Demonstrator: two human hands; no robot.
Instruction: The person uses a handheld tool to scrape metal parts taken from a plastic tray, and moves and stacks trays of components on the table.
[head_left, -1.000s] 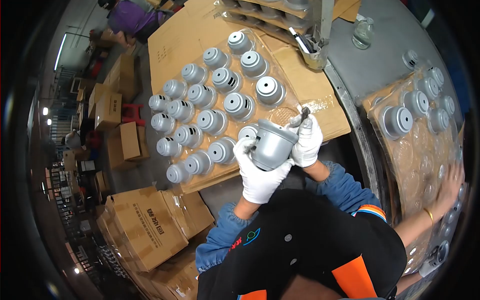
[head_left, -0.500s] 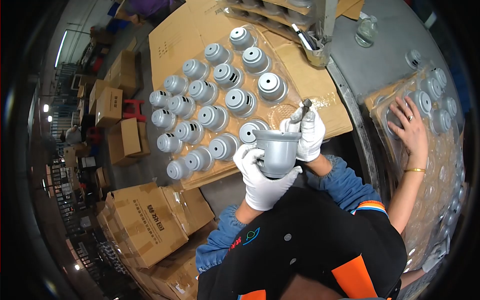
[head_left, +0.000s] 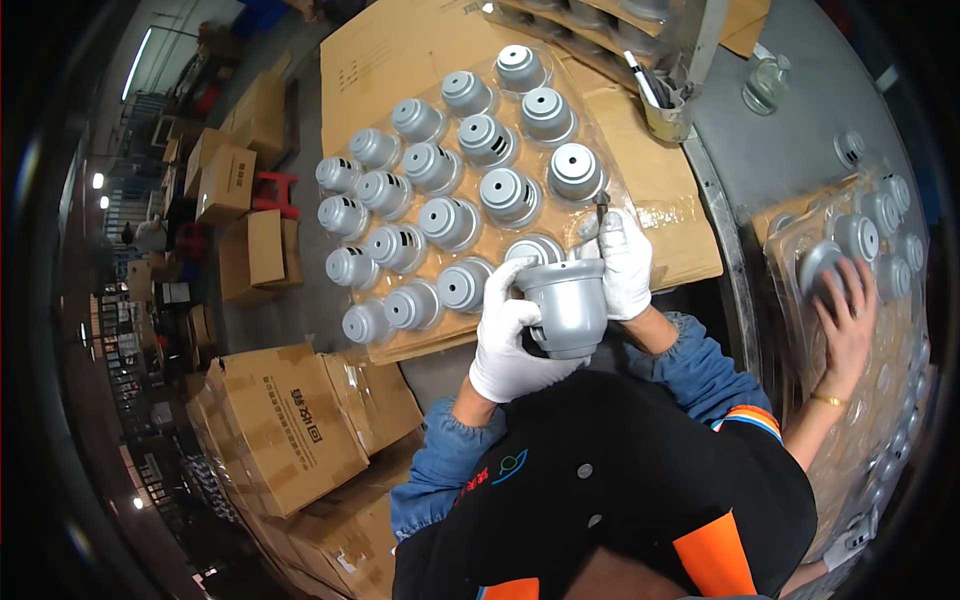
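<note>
My left hand [head_left: 510,340], in a white glove, is closed round the left side and underside of a grey metal cup [head_left: 568,308], whose wide rim faces up. Just right of the cup, my right hand [head_left: 626,265], also gloved, is closed on a small dark tool [head_left: 602,205] that points upward. Beyond both hands, rows of similar grey cups [head_left: 450,222] stand upside down in a clear plastic tray [head_left: 625,190] on cardboard. Black marks show on several of them.
At the right, a co-worker's bare hand [head_left: 850,320] touches a cup in a second tray [head_left: 800,225]. A pen holder [head_left: 668,120] and a clear bottle [head_left: 766,85] stand at the back. Cardboard boxes [head_left: 290,430] are at the lower left.
The cup in my left hand has turned from tilted to nearly upright. The tool in my right hand has come down slightly. The co-worker's hand has moved onto a cup in the right tray.
</note>
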